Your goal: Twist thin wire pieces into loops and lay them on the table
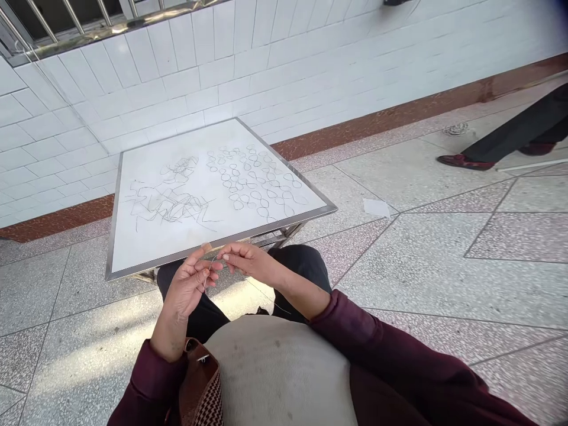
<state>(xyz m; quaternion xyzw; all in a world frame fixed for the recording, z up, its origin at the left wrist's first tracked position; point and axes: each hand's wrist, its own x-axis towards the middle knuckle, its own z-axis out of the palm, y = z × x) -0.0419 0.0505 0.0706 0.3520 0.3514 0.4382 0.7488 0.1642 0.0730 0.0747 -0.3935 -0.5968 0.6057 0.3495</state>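
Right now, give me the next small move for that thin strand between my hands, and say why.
Probably ease your hands slightly apart to draw the thin strand taut. It runs between your left hand and right hand, and a loose end seems to trail below them, so it looks unsteady. Keep it above the white board, clear of the looped dark lines.

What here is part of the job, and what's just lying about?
Part of the job:
left hand
right hand
thin dark thread
white metal-edged board
thread loops
tangled thread

Just lying about:
paper scrap
brown checked bag
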